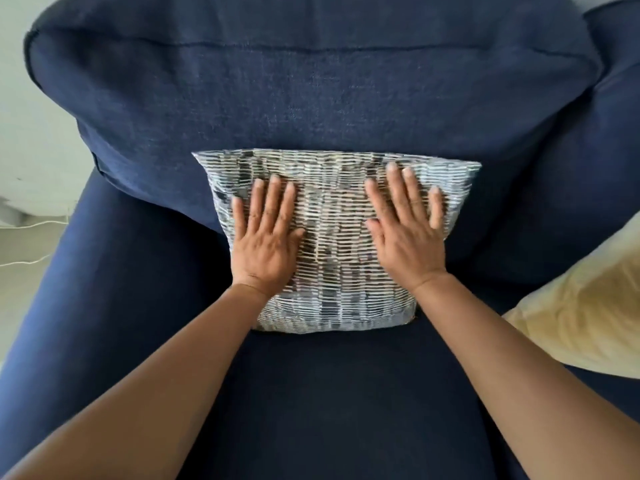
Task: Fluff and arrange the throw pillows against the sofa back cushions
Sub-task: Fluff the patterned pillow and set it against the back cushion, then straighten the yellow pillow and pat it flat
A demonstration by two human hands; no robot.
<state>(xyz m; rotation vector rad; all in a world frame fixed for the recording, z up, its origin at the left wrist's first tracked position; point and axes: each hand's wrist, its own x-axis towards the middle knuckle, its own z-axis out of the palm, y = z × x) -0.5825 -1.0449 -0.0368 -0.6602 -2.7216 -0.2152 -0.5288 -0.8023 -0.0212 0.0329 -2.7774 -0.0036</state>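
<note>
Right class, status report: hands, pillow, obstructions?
Left hand, right hand flat, open on patterned pillow. Pillow leaning on blue back cushion. Yellow pillow aside, right. Nothing blocking.

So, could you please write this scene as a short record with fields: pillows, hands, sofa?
patterned pillow: propped against the back cushion, bottom edge on the seat
left hand: flat, open, on the pillow
right hand: flat, open, on the pillow
yellow pillow: at the right edge, partly out of view
sofa: navy blue fabric

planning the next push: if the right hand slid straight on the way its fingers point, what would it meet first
The right hand lies flat on the patterned pillow, fingers pointing up it. Past the pillow's top edge it would probably meet the navy back cushion.
</note>
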